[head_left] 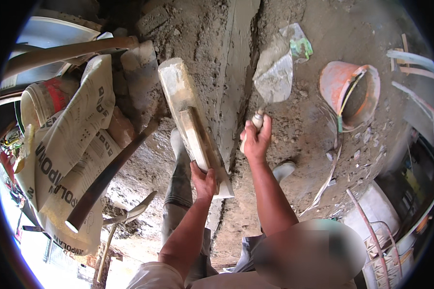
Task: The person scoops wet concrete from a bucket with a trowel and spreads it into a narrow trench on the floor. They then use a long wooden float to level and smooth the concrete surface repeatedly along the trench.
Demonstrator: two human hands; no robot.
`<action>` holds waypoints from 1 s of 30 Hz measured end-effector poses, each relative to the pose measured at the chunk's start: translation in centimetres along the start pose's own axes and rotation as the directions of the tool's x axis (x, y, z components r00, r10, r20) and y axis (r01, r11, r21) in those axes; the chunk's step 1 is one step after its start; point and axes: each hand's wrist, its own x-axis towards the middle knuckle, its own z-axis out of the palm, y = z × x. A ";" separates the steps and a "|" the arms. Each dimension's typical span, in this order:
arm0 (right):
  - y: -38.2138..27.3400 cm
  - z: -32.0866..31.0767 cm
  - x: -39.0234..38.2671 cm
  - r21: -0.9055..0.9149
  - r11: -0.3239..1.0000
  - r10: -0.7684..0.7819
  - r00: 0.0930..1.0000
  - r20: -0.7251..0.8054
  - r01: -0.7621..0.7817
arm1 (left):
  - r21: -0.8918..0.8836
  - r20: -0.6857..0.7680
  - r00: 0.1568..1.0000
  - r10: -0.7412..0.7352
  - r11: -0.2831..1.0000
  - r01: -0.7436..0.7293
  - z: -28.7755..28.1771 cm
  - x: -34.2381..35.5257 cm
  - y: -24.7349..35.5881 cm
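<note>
My left hand [205, 180] is closed around the bar handle of a long wooden plastering float [174, 82], held at a slant with its far end toward the upper left. In my right hand [257, 139], the fingers wrap the pale handle of a pointed trowel [274, 72]. Grey mortar coats the trowel's blade, which points away from me. Between the two tools, and partly behind the float, runs a smooth grey mortar strip [232, 72] with a dark groove along its right edge.
An orange bucket [332, 86] lies tipped at the right. Crumpled plastic [301, 45] sits beyond the trowel. At the left are paper sacks [77, 144], a long dark pole [115, 176] and a wooden handle [72, 52]. My boots [284, 169] stand on rough soil.
</note>
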 end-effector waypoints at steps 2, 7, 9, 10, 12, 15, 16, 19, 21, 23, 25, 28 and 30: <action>3.1 1.0 2.8 -0.205 0.979 -0.017 0.999 -0.029 0.010 | -0.039 0.027 0.999 -0.046 0.998 0.047 0.2 -0.3 -1.2; 8.4 -0.6 9.5 -0.673 0.738 0.001 0.998 -0.067 -0.046 | -0.101 0.046 0.999 -0.026 0.994 0.030 2.4 -1.2 -1.4; 9.4 -1.9 8.7 -0.527 0.846 0.065 0.997 -0.052 -0.083 | -0.006 0.026 0.999 0.042 0.999 -0.042 1.5 -1.2 -1.8; 9.7 -3.3 8.4 -0.452 0.886 0.097 0.994 -0.043 -0.106 | 0.030 0.025 1.000 0.009 0.999 -0.010 1.1 -1.3 -2.1; 10.1 -6.4 8.3 -0.496 0.860 0.107 0.993 -0.053 -0.120 | 0.093 0.031 0.999 -0.045 0.995 0.042 0.9 -1.3 -2.0; 9.0 -9.6 10.0 -0.671 0.716 0.238 0.971 -0.022 -0.191 | -0.015 0.016 0.993 -0.114 0.993 0.114 1.9 -1.2 -1.9; 8.3 -9.6 11.0 -0.707 0.685 0.258 0.966 0.009 -0.176 | -0.030 -0.006 0.995 -0.097 0.995 0.097 1.9 -1.2 -2.4; 5.7 -9.5 14.9 -0.790 0.605 0.248 0.966 0.070 -0.098 | -0.066 -0.029 0.997 -0.077 0.995 0.075 2.4 -1.2 -3.2; 4.3 -9.0 15.8 -0.799 0.591 0.300 0.949 0.094 -0.108 | -0.060 -0.021 0.994 -0.111 0.992 0.110 2.6 -1.0 -3.1; 1.7 -6.4 15.5 -0.753 0.624 0.450 0.884 0.130 -0.206 | 0.028 -0.047 0.995 -0.086 0.996 0.087 2.1 -0.9 -2.5; -0.9 -4.5 14.7 -0.664 0.661 0.580 0.800 0.155 -0.351 | 0.084 -0.054 0.997 -0.054 0.995 0.059 2.0 -1.0 -2.2; -2.1 -3.2 14.3 -0.556 0.693 0.636 0.753 0.169 -0.460 | 0.136 -0.045 0.999 0.002 0.991 0.004 2.0 -0.8 -2.6; -2.5 -2.6 14.6 -0.523 0.698 0.649 0.740 0.174 -0.489 | 0.174 -0.037 0.999 0.034 0.984 -0.027 1.9 -0.7 -2.6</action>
